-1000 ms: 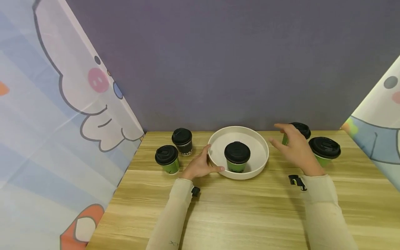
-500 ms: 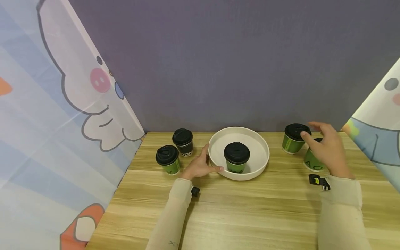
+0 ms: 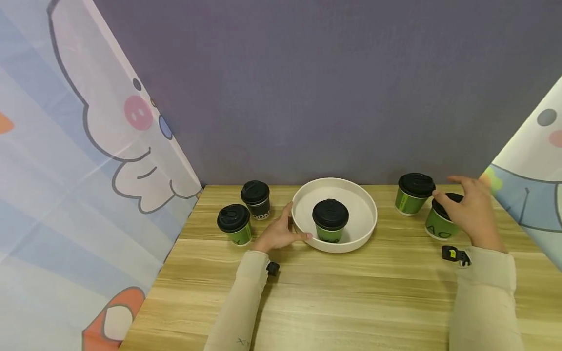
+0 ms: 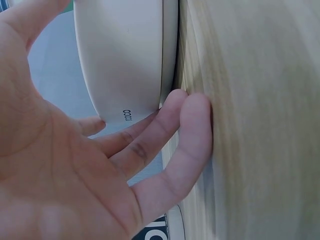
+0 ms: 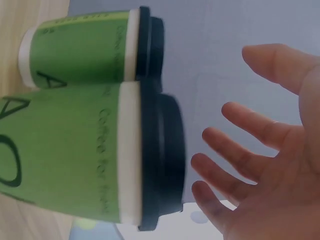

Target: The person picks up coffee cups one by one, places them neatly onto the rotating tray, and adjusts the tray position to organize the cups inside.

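Note:
My left hand (image 3: 277,235) holds the left side of a round white dish (image 3: 371,225). Its thumb reaches the front rim, and in the left wrist view its fingers (image 4: 195,130) bend against the dish's outer wall near the wood. Inside the dish stands a green paper coffee cup (image 3: 329,234) with a black lid. Above a larger green coffee cup (image 3: 440,225) at the right is my right hand (image 3: 474,209), thumb and fingers spread. The right wrist view shows the fingertips beside this cup's black lid (image 5: 170,155), nothing held.
Another green cup (image 3: 409,201) stands close behind the larger one. At the left are a black cup (image 3: 260,207) and a green cup (image 3: 239,235), both lidded. A grey panel (image 3: 307,97) rises behind the wooden table (image 3: 351,302), with cartoon-printed cloth on both sides.
My right hand has moved right, past the rear green cup, to above the larger cup on the right. My left hand stays on the dish.

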The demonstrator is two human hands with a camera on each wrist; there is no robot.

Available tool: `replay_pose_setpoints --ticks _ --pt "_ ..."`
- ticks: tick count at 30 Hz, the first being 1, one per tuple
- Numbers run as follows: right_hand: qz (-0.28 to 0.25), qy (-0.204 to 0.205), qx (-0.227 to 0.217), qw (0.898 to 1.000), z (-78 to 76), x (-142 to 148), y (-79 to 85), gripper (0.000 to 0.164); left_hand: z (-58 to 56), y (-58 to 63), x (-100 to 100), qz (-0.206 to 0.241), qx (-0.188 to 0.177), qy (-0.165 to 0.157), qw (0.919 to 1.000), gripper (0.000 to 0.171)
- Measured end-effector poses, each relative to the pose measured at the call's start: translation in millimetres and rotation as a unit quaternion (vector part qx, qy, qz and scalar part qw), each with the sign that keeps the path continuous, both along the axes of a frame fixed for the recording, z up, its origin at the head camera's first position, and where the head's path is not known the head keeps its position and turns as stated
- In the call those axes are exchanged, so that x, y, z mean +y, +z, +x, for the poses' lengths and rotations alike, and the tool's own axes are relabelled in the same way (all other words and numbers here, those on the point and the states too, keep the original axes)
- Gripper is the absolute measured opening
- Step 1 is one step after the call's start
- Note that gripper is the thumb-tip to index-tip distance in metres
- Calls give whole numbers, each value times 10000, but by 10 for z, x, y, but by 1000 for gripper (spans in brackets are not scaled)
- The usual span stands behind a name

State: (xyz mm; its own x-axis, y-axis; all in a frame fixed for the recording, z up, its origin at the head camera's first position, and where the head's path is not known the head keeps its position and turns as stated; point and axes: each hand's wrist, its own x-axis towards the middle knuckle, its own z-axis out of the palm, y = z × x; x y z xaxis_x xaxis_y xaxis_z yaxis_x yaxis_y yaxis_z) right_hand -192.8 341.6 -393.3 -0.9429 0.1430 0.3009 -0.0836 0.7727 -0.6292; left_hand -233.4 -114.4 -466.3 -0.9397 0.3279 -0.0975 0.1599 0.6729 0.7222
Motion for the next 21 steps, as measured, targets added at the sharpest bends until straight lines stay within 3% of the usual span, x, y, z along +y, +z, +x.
replay_pose_setpoints --ticks 13,21 --pt "197 -18 -649 9977 35 149 -145 82 -38 -39 -30 -73 -102 -140 9998 120" --pt "438 70 -1015 9938 -17 225 -186 89 -31 -27 -24 -82 -119 -53 9999 120"
